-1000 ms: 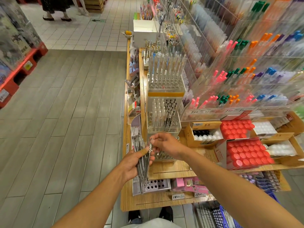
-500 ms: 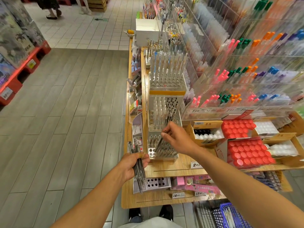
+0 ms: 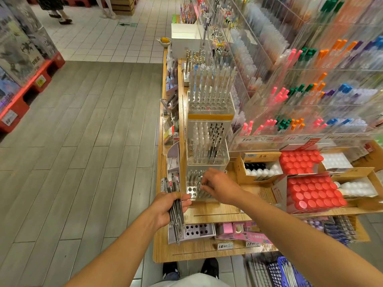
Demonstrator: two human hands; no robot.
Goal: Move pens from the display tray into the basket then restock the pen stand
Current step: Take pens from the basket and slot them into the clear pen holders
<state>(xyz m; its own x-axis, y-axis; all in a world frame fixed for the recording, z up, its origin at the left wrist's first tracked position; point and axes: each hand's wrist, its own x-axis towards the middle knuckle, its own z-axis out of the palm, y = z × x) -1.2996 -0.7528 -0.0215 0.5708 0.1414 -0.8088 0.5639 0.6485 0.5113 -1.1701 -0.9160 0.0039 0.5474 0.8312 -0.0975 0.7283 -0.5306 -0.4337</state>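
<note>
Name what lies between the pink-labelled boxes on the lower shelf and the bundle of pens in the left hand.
The head view shows a white tray with round holes, beside the pens held by the left hand.

Bright even store light; wide-angle warp, blurry right edge.

Blue basket point(image 3: 290, 273) cut off by bottom edge; right hand point(image 3: 219, 188) hides pen tip and stand holes.

pen stand point(image 3: 207, 154) on shelf point(image 3: 217, 212), basket point(image 3: 277, 272) below
</note>
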